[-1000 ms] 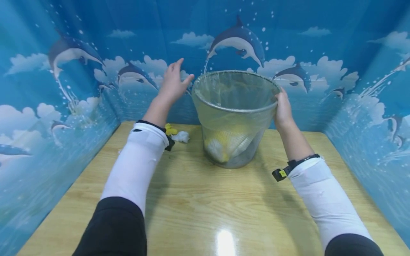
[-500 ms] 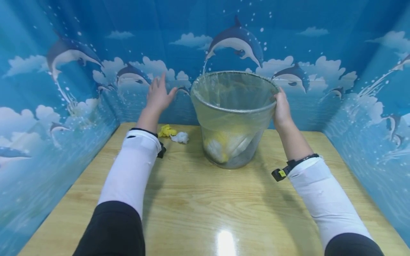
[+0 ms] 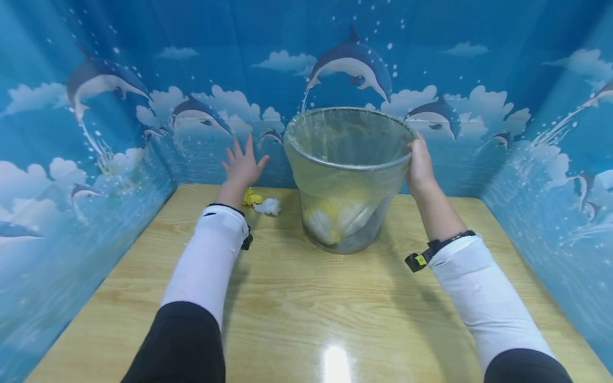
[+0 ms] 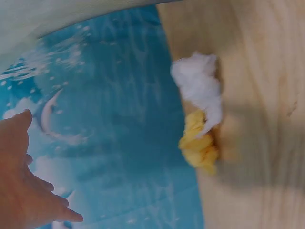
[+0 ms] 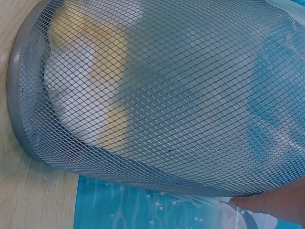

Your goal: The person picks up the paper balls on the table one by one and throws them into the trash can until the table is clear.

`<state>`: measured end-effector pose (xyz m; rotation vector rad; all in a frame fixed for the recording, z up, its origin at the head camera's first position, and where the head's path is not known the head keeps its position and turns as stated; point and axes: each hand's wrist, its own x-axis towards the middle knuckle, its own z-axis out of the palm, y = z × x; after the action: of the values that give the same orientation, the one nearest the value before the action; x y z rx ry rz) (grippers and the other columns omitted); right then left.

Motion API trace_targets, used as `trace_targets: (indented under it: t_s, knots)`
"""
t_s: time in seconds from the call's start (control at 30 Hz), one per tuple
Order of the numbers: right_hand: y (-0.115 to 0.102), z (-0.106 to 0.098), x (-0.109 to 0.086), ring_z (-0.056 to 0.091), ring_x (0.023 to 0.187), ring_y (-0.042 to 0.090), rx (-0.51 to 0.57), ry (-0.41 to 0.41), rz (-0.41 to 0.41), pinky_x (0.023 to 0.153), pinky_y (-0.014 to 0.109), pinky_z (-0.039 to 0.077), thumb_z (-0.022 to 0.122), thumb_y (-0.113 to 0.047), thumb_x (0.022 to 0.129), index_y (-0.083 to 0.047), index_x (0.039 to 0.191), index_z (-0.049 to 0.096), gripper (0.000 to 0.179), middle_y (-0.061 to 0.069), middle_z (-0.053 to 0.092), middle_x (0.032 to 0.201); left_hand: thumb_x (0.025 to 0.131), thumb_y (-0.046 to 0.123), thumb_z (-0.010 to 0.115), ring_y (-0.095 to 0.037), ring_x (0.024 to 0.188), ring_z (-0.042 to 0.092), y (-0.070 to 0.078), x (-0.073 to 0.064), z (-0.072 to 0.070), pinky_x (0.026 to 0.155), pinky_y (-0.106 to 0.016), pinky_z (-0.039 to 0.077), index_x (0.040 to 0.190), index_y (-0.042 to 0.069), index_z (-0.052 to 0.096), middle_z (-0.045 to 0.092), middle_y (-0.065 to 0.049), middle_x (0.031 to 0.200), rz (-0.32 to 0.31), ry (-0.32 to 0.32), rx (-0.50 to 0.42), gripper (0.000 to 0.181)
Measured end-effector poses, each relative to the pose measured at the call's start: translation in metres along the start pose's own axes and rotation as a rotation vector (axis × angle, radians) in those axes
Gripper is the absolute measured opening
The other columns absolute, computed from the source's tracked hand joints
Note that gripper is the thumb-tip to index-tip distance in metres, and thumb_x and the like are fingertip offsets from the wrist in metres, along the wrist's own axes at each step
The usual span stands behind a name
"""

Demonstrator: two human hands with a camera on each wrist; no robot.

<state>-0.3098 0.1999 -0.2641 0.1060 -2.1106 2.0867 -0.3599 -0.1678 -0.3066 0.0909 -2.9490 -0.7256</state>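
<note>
A metal mesh wastebasket [image 3: 347, 213] with a clear plastic liner stands upright on the table, white and yellow crumpled pieces showing through its lower mesh. My right hand [image 3: 420, 165] grips its rim on the right side. To the left of the basket, my left hand [image 3: 243, 169] is raised with fingers spread, holding nothing. Below that hand, near the table's back edge, lie a yellow crumpled piece [image 4: 199, 145] and a white crumpled piece [image 4: 198, 83], touching each other. In the head view the left wrist partly covers the yellow one.
The wood-grain table [image 3: 297, 298] is bounded at the back and both sides by a blue curtain [image 3: 215, 64] printed with dolphins. The basket stands close to the back curtain.
My left hand has moved away from the basket's rim, leftward and down toward the two crumpled pieces, fingers spreading. My right hand keeps its grip and the basket stays in place.
</note>
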Motion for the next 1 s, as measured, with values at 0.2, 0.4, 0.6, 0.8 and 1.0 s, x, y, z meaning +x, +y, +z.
trace_targets:
  t_s: [0.2, 0.4, 0.6, 0.8, 1.0]
  knots:
    - [-0.001, 0.000, 0.000, 0.004, 0.149, 0.019, -0.016, -0.017, 0.014, 0.121, 0.039, 0.007, 0.017, -0.021, 0.094, -0.016, 0.157, -0.002, 0.066, -0.003, -0.004, 0.164, 0.101, 0.051, 0.035, -0.047, 0.145, -0.014, -0.008, 0.002, 0.031, 0.113, -0.067, 0.000, 0.156, 0.022, -0.011, -0.018, -0.023, 0.159, -0.013, -0.078, 0.029, 0.078]
    - [0.000, 0.001, -0.001, 0.007, 0.148, 0.021, 0.014, -0.007, 0.019, 0.120, 0.038, 0.009, 0.017, -0.020, 0.094, -0.014, 0.157, -0.001, 0.066, 0.000, -0.002, 0.164, 0.100, 0.053, 0.035, -0.048, 0.145, -0.010, -0.014, 0.003, 0.056, 0.114, -0.067, 0.003, 0.156, 0.020, -0.009, -0.016, -0.025, 0.159, -0.019, -0.172, 0.103, 0.078]
    - [-0.001, -0.001, 0.000, 0.002, 0.150, 0.019, 0.020, -0.003, 0.027, 0.121, 0.037, 0.008, 0.017, -0.022, 0.095, -0.014, 0.157, -0.004, 0.066, -0.002, -0.006, 0.164, 0.100, 0.050, 0.042, -0.048, 0.146, -0.007, -0.021, 0.007, 0.080, 0.114, -0.067, 0.006, 0.157, 0.019, -0.004, -0.010, -0.023, 0.160, -0.003, -0.229, 0.092, 0.080]
    - [0.000, -0.002, 0.001, -0.002, 0.150, 0.016, 0.026, 0.013, 0.054, 0.119, 0.035, 0.010, 0.018, -0.023, 0.095, -0.016, 0.157, -0.005, 0.066, -0.004, -0.009, 0.164, 0.099, 0.043, 0.048, -0.046, 0.147, 0.002, -0.026, 0.004, 0.102, 0.114, -0.066, 0.011, 0.157, 0.014, 0.006, 0.001, -0.024, 0.160, 0.037, -0.278, 0.118, 0.077]
    - [0.000, 0.000, 0.002, -0.001, 0.150, 0.016, 0.020, -0.006, 0.039, 0.120, 0.036, 0.008, 0.017, -0.022, 0.095, -0.016, 0.157, -0.005, 0.066, -0.005, -0.008, 0.164, 0.098, 0.040, 0.051, -0.044, 0.146, 0.010, -0.023, -0.011, 0.110, 0.114, -0.065, 0.013, 0.156, 0.013, 0.018, 0.014, -0.024, 0.159, 0.087, -0.322, 0.118, 0.072]
